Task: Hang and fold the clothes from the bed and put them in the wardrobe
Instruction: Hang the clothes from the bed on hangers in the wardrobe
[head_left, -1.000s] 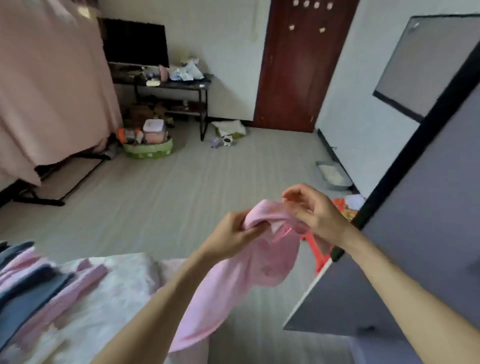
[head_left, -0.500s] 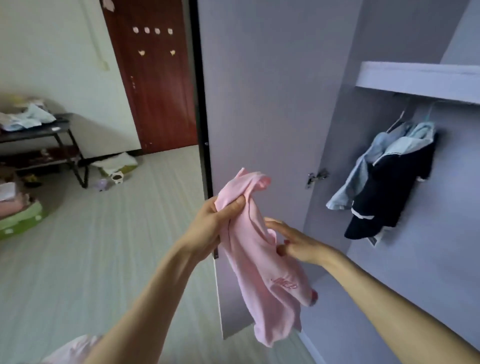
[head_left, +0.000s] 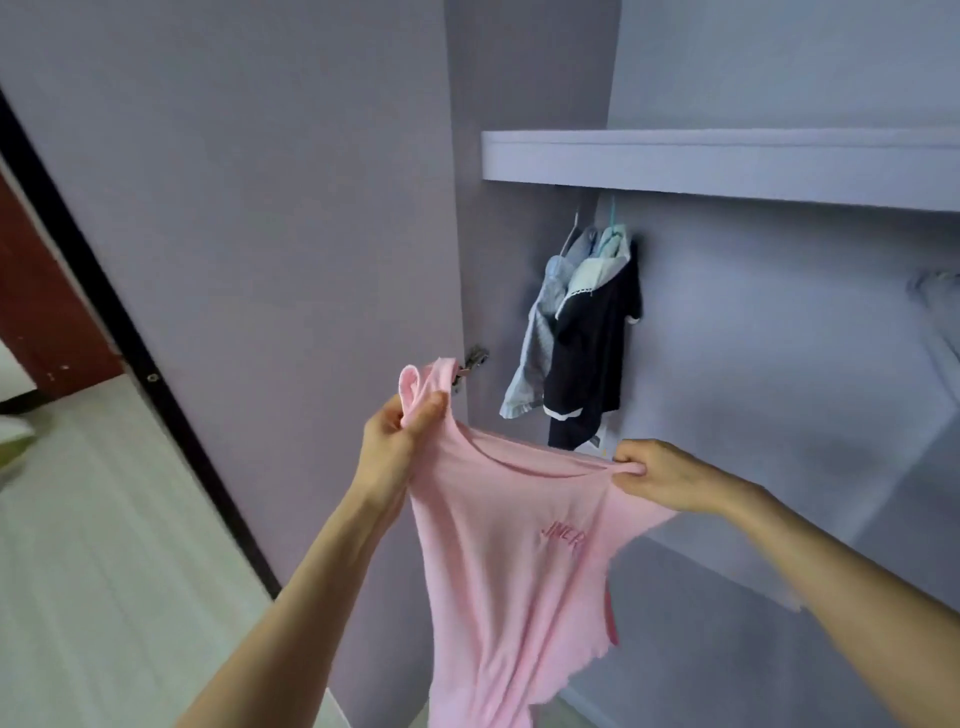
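Observation:
A pink top (head_left: 514, 561) with small embroidered lettering hangs spread between my hands in front of the open wardrobe (head_left: 779, 364). My left hand (head_left: 397, 441) grips one shoulder strap, which sticks up above my fist. My right hand (head_left: 660, 475) pinches the other shoulder at the neckline. The cloth hangs down out of the frame. Inside the wardrobe a grey garment (head_left: 540, 332) and a dark navy garment (head_left: 592, 343) hang on hangers under the shelf (head_left: 727, 166).
The open wardrobe door (head_left: 249, 234) stands at the left, its black edge (head_left: 130, 332) slanting down. A hinge (head_left: 472, 361) sits just behind the pink strap. Pale striped floor (head_left: 93, 545) and a dark red door (head_left: 41, 312) lie at far left. A blurred pale garment (head_left: 935, 312) hangs at right.
My view has swung from the room to the wardrobe interior. My right hand moved from the top's middle up to its shoulder, and the top now hangs spread wide between both hands.

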